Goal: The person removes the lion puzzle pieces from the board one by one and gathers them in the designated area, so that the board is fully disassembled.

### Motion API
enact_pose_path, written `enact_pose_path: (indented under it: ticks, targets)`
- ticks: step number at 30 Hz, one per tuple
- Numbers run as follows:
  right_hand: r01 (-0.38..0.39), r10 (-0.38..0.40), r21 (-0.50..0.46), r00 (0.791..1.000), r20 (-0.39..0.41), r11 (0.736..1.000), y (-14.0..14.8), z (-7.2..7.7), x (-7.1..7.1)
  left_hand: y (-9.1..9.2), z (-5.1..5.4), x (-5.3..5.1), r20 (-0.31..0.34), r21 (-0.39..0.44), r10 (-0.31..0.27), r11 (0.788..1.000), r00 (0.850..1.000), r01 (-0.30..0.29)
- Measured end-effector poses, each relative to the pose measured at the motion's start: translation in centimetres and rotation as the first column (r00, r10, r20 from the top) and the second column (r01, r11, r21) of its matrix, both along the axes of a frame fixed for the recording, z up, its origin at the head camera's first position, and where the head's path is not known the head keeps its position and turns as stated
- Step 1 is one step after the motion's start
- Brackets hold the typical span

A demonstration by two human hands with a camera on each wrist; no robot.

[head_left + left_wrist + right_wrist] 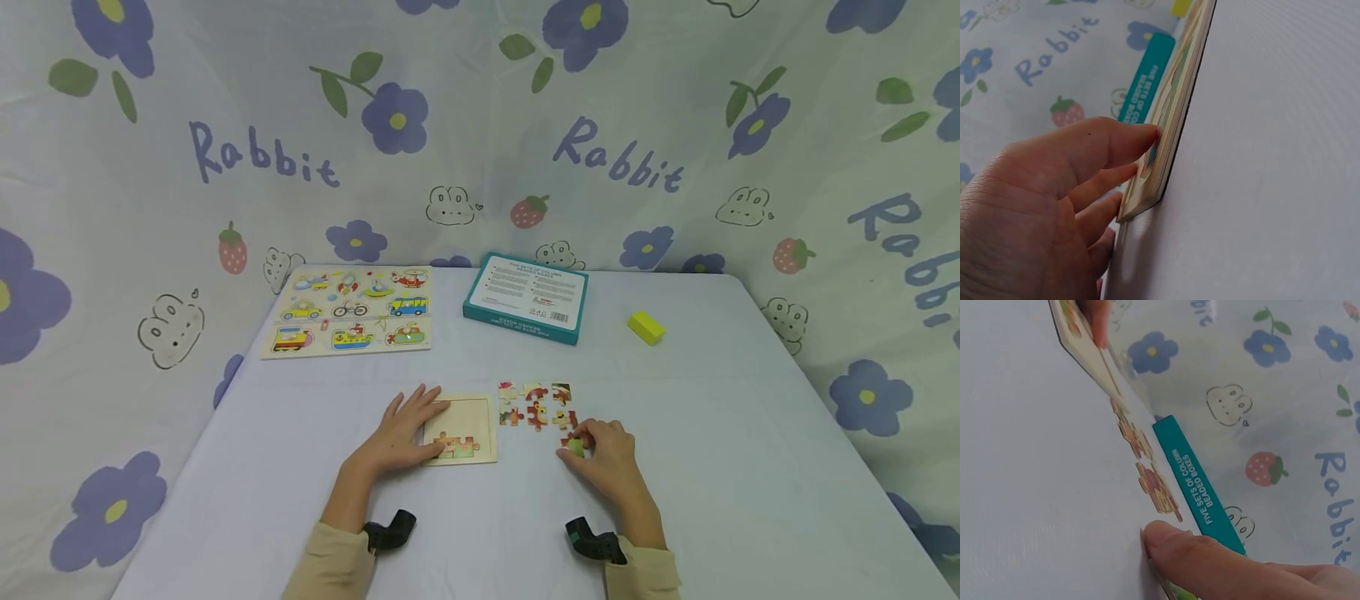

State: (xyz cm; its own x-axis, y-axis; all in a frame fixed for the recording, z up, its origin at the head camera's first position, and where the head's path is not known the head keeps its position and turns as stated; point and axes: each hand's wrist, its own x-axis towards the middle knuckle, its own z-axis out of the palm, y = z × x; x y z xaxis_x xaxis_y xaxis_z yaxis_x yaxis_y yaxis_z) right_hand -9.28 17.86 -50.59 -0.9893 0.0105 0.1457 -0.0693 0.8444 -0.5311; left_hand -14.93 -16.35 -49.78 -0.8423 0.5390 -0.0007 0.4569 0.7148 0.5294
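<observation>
In the head view my left hand [396,440] rests with spread fingers on a square wooden puzzle tray [480,415], at its left side. Joined puzzle pieces [465,448] lie along the tray's lower edge, partly under the thumb. The left wrist view shows the thumb [1138,140] at the tray's edge. To the right, my right hand [613,457] pinches a green-patterned puzzle piece [576,447] between thumb and fingers. In the right wrist view that piece [1182,592] is mostly hidden by the hand. Several loose puzzle pieces [536,414] lie between the tray and this hand.
A teal-edged box [528,296] lies behind the loose pieces. At the back left is a wooden vehicle puzzle board [348,310], and a yellow block [646,327] sits at the back right. A patterned curtain [480,125] hangs behind the white table [720,417].
</observation>
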Motion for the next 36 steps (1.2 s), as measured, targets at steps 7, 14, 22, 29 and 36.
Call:
enact_pose_path:
  ticks: [7, 14, 22, 29, 36]
  targets:
    - [-0.005, 0.005, -0.019, 1.0, -0.024, 1.0, 0.0, -0.1, 0.0, 0.1, 0.1, 0.1, -0.003, -0.003, 0.004, 1.0, 1.0, -0.004]
    - [-0.005, -0.006, -0.066, 0.987, -0.158, 0.998, -0.4, -0.5, 0.0, 0.1, 0.2, 0.2, 0.008, -0.004, 0.003, 1.0, 1.0, -0.003]
    - [-0.189, 0.143, -0.067, 0.891, -0.431, 0.98, -1.8, -0.7, -0.6, 0.2, 0.0, 0.1, -0.004, -0.015, 0.015, 1.0, 1.0, -0.015]
    - [-0.339, 0.302, 0.0, 0.839, -0.453, 0.941, -3.8, -0.6, -0.6, 0.1, -0.3, -0.1, 0.003, 0.0, 0.023, 1.0, 1.0, -0.023]
    - [-0.362, 0.347, 0.031, 0.864, -0.364, 0.932, -4.8, -0.5, -0.5, 0.0, -0.3, -0.2, 0.005, 0.014, 0.025, 1.0, 1.0, -0.025]
